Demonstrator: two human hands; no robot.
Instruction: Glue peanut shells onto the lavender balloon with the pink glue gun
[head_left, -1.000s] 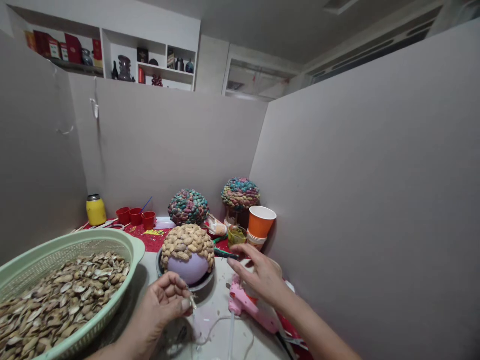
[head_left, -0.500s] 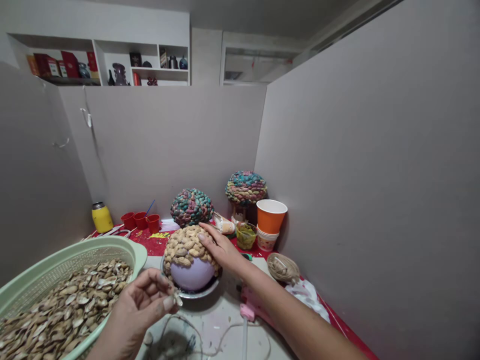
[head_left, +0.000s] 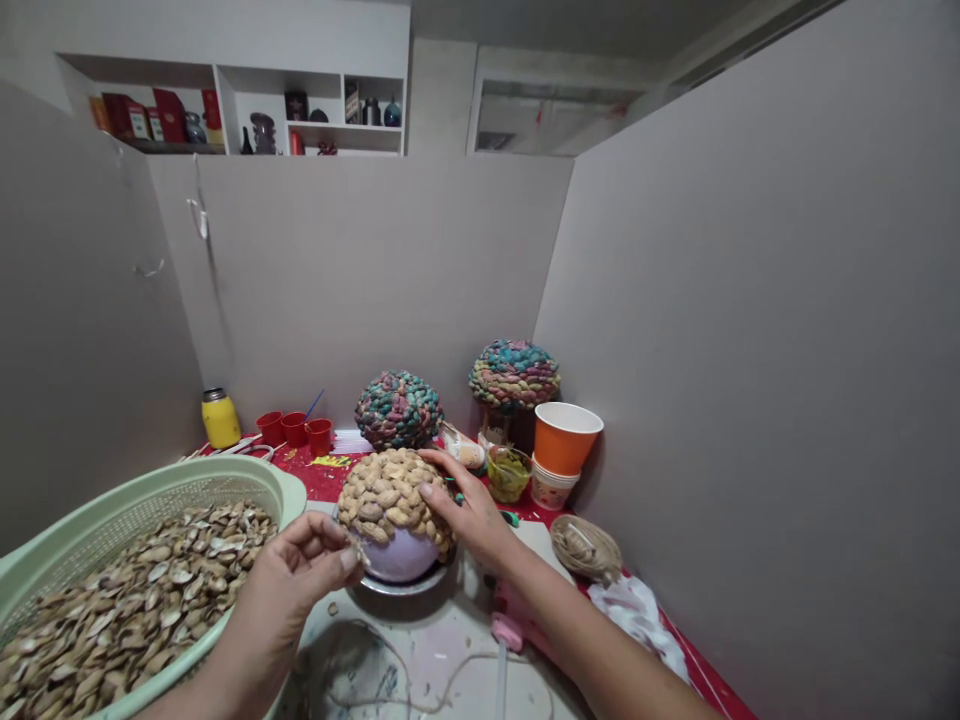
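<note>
A lilac balloon (head_left: 403, 556) sits in a shallow metal bowl (head_left: 401, 588), its upper part covered with rows of tan peanut shells (head_left: 386, 492). My right hand (head_left: 466, 508) lies along the right side of this dome, fingers stretched out and thumb apart, touching the shells. Just left of the balloon, my left hand (head_left: 307, 565) pinches a small pale piece, seemingly a peanut shell, mostly hidden by the thumb and fingertips. Behind that hand stands a green strainer basket (head_left: 292, 487) holding many loose shells (head_left: 142, 590).
Under my right forearm lies a pink glue gun (head_left: 508, 630). At right are a twine coil (head_left: 585, 548), a white plastic bag (head_left: 637, 620) and an orange cup (head_left: 564, 440). Two painted shell domes (head_left: 399, 410), red cups (head_left: 295, 430) and a yellow jar (head_left: 220, 418) stand behind.
My left hand has moved up, closer to the balloon's lower left side, with the pale piece still pinched. The right hand stays on the shells. The whole view has shifted slightly.
</note>
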